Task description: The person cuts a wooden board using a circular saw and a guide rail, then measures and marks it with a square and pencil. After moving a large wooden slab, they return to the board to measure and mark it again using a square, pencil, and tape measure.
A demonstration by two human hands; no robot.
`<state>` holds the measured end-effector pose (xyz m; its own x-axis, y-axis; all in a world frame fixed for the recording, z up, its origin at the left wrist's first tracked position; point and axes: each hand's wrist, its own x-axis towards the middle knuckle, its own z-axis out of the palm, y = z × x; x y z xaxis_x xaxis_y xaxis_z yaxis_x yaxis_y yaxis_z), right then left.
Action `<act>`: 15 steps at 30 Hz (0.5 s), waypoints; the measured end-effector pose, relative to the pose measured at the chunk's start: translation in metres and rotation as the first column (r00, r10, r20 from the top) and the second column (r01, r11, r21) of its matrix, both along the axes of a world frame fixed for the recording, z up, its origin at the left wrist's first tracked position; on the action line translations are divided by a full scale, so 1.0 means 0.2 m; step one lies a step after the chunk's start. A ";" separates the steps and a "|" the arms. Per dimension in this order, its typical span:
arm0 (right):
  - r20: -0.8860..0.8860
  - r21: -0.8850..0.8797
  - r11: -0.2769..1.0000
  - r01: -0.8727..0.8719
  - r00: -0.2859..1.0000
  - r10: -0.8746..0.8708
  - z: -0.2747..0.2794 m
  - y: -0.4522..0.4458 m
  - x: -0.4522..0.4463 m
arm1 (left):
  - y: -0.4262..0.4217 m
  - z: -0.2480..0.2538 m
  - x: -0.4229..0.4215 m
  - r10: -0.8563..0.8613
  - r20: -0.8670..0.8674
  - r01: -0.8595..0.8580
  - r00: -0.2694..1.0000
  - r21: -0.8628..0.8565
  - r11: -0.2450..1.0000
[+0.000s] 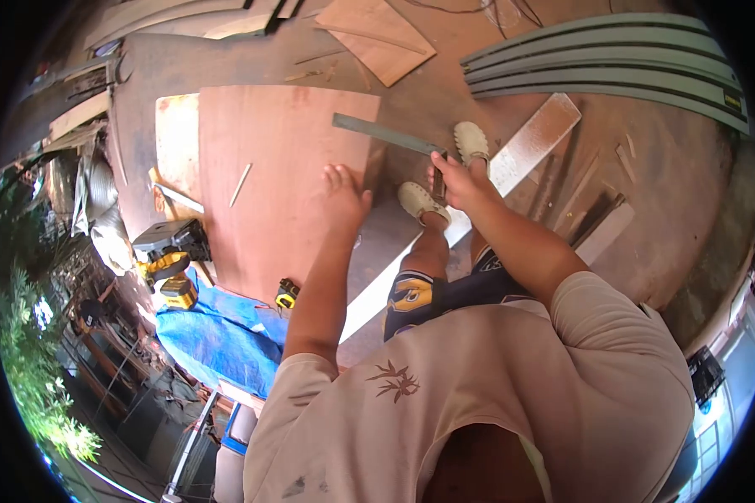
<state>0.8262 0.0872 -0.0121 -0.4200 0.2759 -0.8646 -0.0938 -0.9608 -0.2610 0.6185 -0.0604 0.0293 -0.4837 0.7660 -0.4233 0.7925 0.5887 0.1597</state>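
Observation:
A reddish plywood panel [277, 159] lies ahead of me, and my left hand [342, 194] rests on its right part with fingers spread. My right hand [457, 182] is closed around the dark handle of a try square [386, 136]. The square's long metal blade points left, its end over the panel's upper right corner. A pencil [240, 185] lies on the panel. At the panel's near edge sits a yellow and black tape measure [287, 292].
A yellow cordless power tool [174, 277] and a blue tarp [218, 339] are at the left. A long whitish board [512, 163] runs diagonally past my feet. Green-grey slatted panels [604, 59] lie at the upper right, a smaller plywood piece [377, 38] at the top.

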 end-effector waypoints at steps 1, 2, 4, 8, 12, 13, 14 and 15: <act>-0.011 0.020 1.000 0.004 1.000 -0.004 0.00 -0.02 -0.03 | 0.01 0.01 -0.01 -0.010 0.034 0.010 0.999 -0.004 1.000; -0.022 0.040 0.999 0.008 1.000 -0.007 -0.01 -0.04 -0.06 | 0.01 0.01 -0.02 0.001 0.019 -0.002 1.000 0.008 1.000; -0.014 0.084 0.996 -0.012 1.000 0.014 0.05 -0.08 -0.15 | 0.03 0.05 -0.04 -0.001 0.139 0.011 0.990 -0.065 0.998; -0.162 0.144 0.990 0.001 0.987 0.022 0.17 -0.09 -0.31 | 0.09 0.14 -0.09 0.000 0.173 0.022 0.985 -0.125 0.992; -0.276 0.215 0.976 -0.043 0.955 0.103 0.29 -0.02 -0.47 | 0.14 0.27 -0.20 0.200 0.489 -0.226 0.849 -0.006 0.974; -0.266 0.271 0.962 -0.045 0.957 0.120 0.36 0.00 -0.55 | 0.17 0.32 -0.24 0.248 0.672 -0.444 0.698 0.134 0.886; -0.251 0.318 0.947 -0.045 0.959 0.130 0.41 0.01 -0.62 | 0.19 0.37 -0.25 0.223 0.829 -0.651 0.513 0.206 0.731; -0.107 0.510 0.843 -0.168 0.961 0.256 0.42 0.01 -0.69 | 0.22 0.43 -0.22 0.225 0.827 -0.653 0.515 0.209 0.728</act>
<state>0.6879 0.0894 0.0709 -0.6407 0.5333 -0.5523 0.0139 -0.7112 -0.7028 0.5748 -0.0159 0.1161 -0.5139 0.7233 -0.4613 -0.0647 0.5035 0.8615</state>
